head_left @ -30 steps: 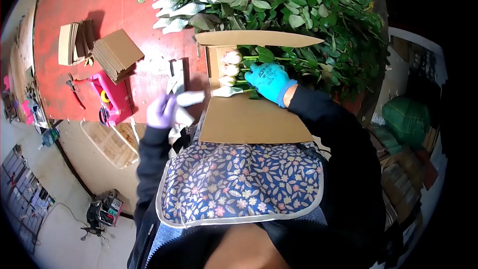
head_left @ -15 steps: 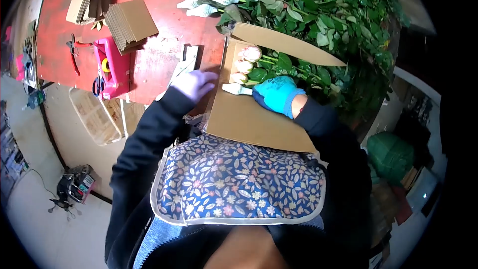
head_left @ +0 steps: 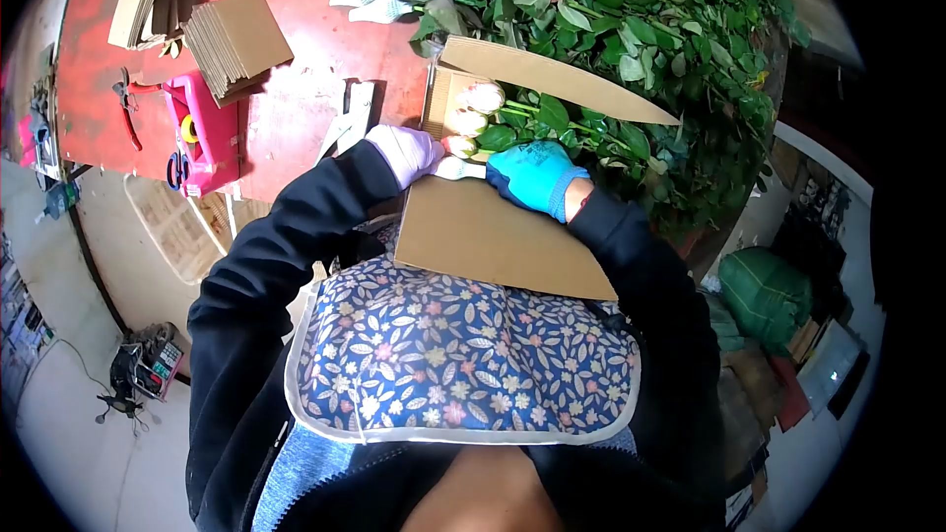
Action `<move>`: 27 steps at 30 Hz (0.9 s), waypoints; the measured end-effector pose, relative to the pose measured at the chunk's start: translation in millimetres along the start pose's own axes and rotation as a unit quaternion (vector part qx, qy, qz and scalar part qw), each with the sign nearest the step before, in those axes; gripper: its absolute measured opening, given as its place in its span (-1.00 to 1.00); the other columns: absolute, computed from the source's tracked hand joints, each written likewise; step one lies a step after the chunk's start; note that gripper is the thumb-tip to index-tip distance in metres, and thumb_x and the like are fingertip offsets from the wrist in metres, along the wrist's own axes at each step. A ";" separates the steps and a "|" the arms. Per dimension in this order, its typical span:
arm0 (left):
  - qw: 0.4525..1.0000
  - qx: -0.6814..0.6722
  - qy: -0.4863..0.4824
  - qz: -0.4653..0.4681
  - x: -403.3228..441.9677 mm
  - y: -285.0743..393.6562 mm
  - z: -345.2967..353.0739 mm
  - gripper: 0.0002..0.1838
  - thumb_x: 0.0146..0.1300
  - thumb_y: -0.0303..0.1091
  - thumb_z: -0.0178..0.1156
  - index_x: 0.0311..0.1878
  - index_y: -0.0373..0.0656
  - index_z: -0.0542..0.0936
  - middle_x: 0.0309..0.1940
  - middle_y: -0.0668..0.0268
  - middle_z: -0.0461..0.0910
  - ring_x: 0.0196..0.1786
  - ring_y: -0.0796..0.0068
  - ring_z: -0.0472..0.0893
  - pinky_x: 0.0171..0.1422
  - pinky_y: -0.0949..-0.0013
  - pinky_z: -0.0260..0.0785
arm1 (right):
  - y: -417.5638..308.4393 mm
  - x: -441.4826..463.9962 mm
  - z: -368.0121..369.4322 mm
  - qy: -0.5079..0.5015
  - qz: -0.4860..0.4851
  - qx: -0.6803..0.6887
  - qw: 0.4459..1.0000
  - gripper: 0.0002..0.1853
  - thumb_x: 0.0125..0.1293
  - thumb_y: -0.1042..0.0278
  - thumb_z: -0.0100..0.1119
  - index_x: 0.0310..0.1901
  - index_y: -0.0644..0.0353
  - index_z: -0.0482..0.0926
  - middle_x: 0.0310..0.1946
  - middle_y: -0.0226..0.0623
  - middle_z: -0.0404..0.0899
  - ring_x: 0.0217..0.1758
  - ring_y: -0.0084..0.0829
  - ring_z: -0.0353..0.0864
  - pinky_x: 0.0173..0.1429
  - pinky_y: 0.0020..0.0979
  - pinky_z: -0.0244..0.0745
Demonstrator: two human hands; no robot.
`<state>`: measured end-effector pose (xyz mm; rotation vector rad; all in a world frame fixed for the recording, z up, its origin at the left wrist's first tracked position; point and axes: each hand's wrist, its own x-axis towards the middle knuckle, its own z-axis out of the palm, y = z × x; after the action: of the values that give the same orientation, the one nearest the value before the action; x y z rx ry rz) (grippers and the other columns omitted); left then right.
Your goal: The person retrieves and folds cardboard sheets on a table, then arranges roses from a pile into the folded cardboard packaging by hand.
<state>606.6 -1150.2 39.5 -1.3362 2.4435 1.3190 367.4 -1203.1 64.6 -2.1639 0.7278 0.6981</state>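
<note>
My left hand (head_left: 404, 156), in a lilac glove, has its fingers pressed together at the left end of a white net sleeve (head_left: 457, 169). My right hand (head_left: 533, 176), in a blue glove, is closed round the other end of this sleeved flower, whose stem it hides. Both hands are over an opened cardboard wrap (head_left: 503, 241). Pink and white roses (head_left: 468, 122) lie in the wrap just above the sleeve, heads to the left, with leafy stems running right.
Leafy stems (head_left: 670, 30) are piled at the upper right, with white-sleeved heads (head_left: 379, 8) on their left. On the red table (head_left: 315, 34) are cardboard stacks (head_left: 236, 39), a pink holder (head_left: 212, 138) with tape and scissors, and red-handled pliers (head_left: 129, 118).
My left hand has moved right from beside the wrap and closed at the sleeve's end. My right hand has shifted from the stems to the sleeved flower. The view has also shifted.
</note>
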 end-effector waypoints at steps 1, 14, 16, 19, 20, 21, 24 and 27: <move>1.000 -0.002 0.001 0.012 -1.3 0.6 -3.1 -0.84 0.27 -0.24 0.15 -0.24 -0.11 0.57 -0.35 0.14 0.60 -0.27 0.06 0.63 -0.18 0.11 0.49 | 0.5 -0.5 0.0 0.006 -0.011 0.002 1.000 -0.73 0.26 0.25 -0.02 -0.34 0.14 0.69 -0.35 -0.05 0.68 -0.28 -0.03 0.68 -0.22 -0.03 0.54; 0.990 -0.006 0.039 -0.139 -127.1 -52.4 -37.1 -0.90 0.13 -0.32 0.21 -0.36 -0.12 0.63 -0.48 0.11 0.56 -0.37 0.08 0.61 -0.28 0.13 0.46 | 10.4 -11.1 10.1 0.036 0.001 -0.005 0.999 -0.74 0.32 0.25 -0.04 -0.11 0.07 0.61 -0.35 -0.08 0.67 -0.30 -0.04 0.67 -0.22 -0.05 0.51; 0.978 0.004 -0.026 -0.206 -150.0 -36.7 -28.9 -0.86 0.09 -0.28 0.24 -0.36 -0.13 0.64 -0.49 0.10 0.59 -0.39 0.08 0.62 -0.29 0.12 0.45 | 1.6 -7.3 3.8 0.020 -0.002 -0.056 0.998 -0.74 0.34 0.24 -0.07 -0.11 0.08 0.62 -0.32 -0.09 0.69 -0.27 -0.06 0.69 -0.20 -0.05 0.52; 0.953 0.027 -0.134 -0.270 -184.3 -44.4 14.5 -0.82 0.11 -0.21 0.19 -0.40 -0.10 0.63 -0.46 0.09 0.62 -0.35 0.03 0.63 -0.22 0.07 0.46 | -4.9 -3.3 -2.4 -0.017 0.007 -0.130 0.991 -0.70 0.37 0.24 -0.12 -0.11 0.08 0.63 -0.27 -0.15 0.72 -0.22 -0.11 0.72 -0.15 -0.07 0.54; 0.938 0.020 -0.171 -0.300 -195.0 -47.3 31.0 -0.80 0.12 -0.18 0.17 -0.39 -0.09 0.63 -0.44 0.08 0.63 -0.31 0.03 0.64 -0.19 0.06 0.47 | -4.8 -2.8 -3.1 -0.013 0.013 -0.127 0.992 -0.69 0.38 0.23 -0.13 -0.08 0.07 0.63 -0.26 -0.14 0.72 -0.21 -0.11 0.72 -0.13 -0.07 0.55; 0.924 0.021 -0.206 -0.321 -205.6 -52.7 47.0 -0.78 0.13 -0.15 0.16 -0.35 -0.09 0.65 -0.40 0.08 0.64 -0.25 0.03 0.65 -0.15 0.05 0.48 | -4.3 -2.9 -3.7 -0.010 0.018 -0.125 0.992 -0.68 0.38 0.23 -0.14 -0.06 0.06 0.64 -0.24 -0.13 0.72 -0.20 -0.11 0.72 -0.11 -0.07 0.55; 0.892 -0.010 -0.264 -0.367 -233.3 -73.6 93.9 -0.77 0.10 -0.15 0.18 -0.32 -0.08 0.67 -0.34 0.08 0.66 -0.19 0.03 0.66 -0.10 0.05 0.49 | -1.1 0.6 2.6 -0.017 0.016 -0.134 0.991 -0.65 0.41 0.20 -0.17 -0.04 0.06 0.64 -0.22 -0.11 0.71 -0.17 -0.11 0.72 -0.07 -0.08 0.56; 0.841 0.024 -0.364 -0.400 -260.2 -102.5 144.9 -0.72 0.07 -0.17 0.20 -0.18 -0.05 0.68 -0.30 0.07 0.67 -0.13 0.04 0.66 -0.03 0.06 0.50 | 0.8 -1.0 3.2 -0.007 -0.001 -0.119 0.993 -0.76 0.26 0.31 -0.01 -0.23 0.06 0.69 -0.34 -0.08 0.69 -0.29 -0.05 0.69 -0.20 -0.04 0.54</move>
<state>794.8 -902.5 -10.1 -1.2731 1.1925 1.1781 365.3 -1200.9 63.0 -2.3703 0.6635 0.8348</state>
